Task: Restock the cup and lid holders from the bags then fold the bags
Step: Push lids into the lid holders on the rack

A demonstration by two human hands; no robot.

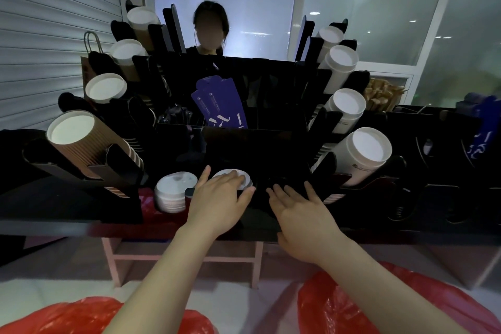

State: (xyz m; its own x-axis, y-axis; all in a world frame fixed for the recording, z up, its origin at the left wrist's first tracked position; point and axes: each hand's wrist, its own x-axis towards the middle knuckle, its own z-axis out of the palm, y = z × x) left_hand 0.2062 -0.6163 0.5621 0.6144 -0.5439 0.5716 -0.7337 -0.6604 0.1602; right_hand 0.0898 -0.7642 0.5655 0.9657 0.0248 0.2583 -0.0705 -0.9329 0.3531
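Red bags cropped, left hand covering lids

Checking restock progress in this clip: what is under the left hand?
The left hand rests on white lids in the black holder, front compartment. Only the top lid's far edge shows; the hand covers the rest, so how many lie there cannot be seen.

One wide-angle view from the person's head faces forward and down, close over the black holder rack across mid-frame; the left hand and right hand reach in from the bottom edge.
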